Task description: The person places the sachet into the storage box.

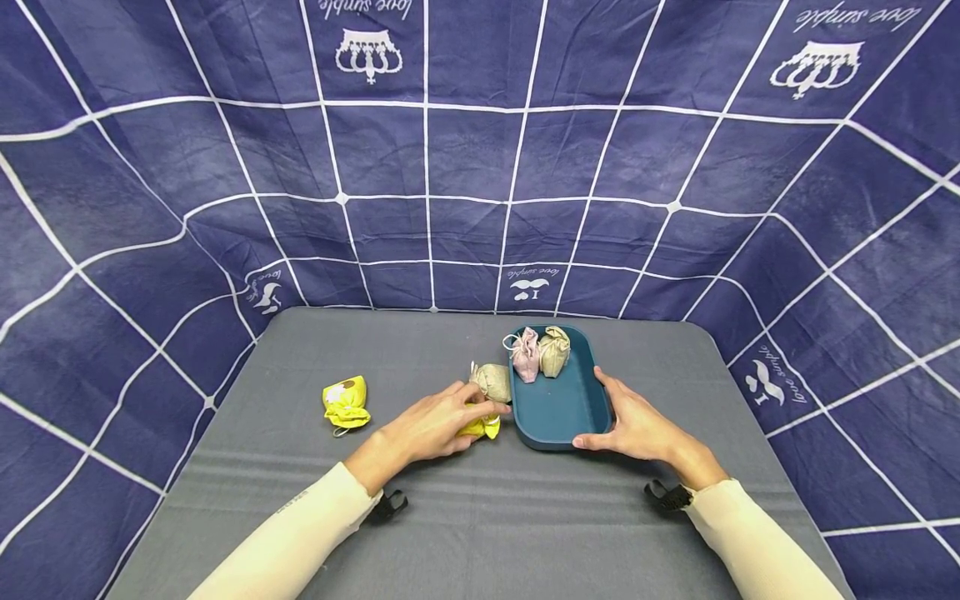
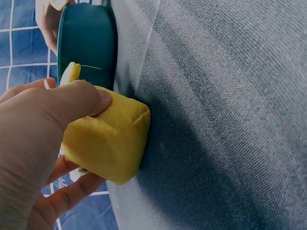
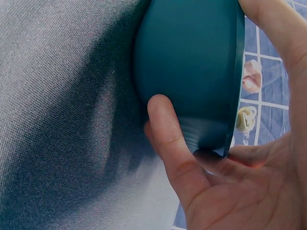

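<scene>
My left hand (image 1: 442, 423) pinches a yellow drawstring pouch (image 2: 112, 139) between thumb and fingers, low over the grey table and just left of a dark teal tray (image 1: 562, 417). In the left wrist view the thumb presses on the pouch's side. My right hand (image 1: 637, 421) grips the tray by its right side, with the thumb at the near edge and fingers along the wall (image 3: 192, 62). Inside the tray, at its far end, sit a pink pouch (image 1: 527, 357) and an olive-beige pouch (image 1: 555, 352). A beige pouch (image 1: 492, 382) lies against the tray's left wall, beyond my left hand.
Another yellow pouch (image 1: 346, 402), with a printed pattern, lies farther left on the grey table (image 1: 420, 533). Blue cloth with white grid lines (image 1: 465, 167) hangs behind the table and along both sides.
</scene>
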Demonstrator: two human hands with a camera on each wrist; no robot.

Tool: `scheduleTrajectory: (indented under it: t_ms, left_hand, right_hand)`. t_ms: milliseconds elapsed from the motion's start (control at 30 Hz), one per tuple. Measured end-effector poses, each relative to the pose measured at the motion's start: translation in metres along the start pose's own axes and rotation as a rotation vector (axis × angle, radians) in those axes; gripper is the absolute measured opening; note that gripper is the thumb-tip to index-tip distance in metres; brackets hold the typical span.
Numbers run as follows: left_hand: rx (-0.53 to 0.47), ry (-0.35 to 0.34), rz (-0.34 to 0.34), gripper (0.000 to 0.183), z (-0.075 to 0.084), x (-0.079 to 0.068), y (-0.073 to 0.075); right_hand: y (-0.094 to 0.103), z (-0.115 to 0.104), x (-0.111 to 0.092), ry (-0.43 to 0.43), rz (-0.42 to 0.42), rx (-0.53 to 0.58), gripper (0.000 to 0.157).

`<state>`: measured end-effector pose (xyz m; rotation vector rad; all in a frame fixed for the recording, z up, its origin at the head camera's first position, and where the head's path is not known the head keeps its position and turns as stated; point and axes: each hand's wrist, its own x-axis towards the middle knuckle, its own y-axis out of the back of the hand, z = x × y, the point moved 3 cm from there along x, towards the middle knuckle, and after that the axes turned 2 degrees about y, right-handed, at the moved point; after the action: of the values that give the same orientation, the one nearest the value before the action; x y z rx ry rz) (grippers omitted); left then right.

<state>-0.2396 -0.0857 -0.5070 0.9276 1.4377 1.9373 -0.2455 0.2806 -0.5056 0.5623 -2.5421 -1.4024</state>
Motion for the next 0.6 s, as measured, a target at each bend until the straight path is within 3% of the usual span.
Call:
scheduleTrajectory:
  t_ms: [600]
  left_hand:
    - [-0.001, 0.012, 0.091, 0.049, -0.0023, 0.0035, 0.0069]
  right_hand:
    - [0.0007, -0.0005, -0.0001, -0.002, 0.0, 0.002, 0.14]
